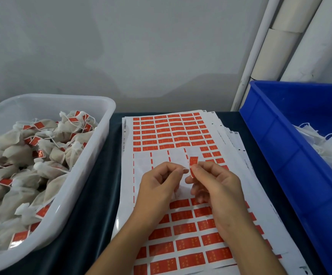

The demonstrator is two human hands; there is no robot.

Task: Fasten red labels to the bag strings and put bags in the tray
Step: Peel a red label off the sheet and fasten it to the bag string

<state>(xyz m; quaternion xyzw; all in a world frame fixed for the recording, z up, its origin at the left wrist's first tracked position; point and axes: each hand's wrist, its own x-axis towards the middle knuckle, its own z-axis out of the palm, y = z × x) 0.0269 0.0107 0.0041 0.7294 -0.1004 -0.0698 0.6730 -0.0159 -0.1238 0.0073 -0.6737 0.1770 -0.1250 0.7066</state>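
Note:
A red label [193, 162] stands up between my hands over the sticker sheets [171, 132]. My right hand [214, 183] pinches the label with thumb and forefinger. My left hand [161, 181] is curled, its fingertips pinched close to the label's lower edge; whether a bag string lies between them I cannot tell. A small white bag seems partly hidden under my hands. The white tray [101, 135] at the left holds several beige bags [20, 155] with red labels on their strings.
A blue crate [276, 139] at the right holds several white unlabelled bags [331, 143]. The stack of label sheets lies on a dark tablecloth [93, 195], with a peeled bare band across the middle. White pipes [280, 46] run up the wall at the back right.

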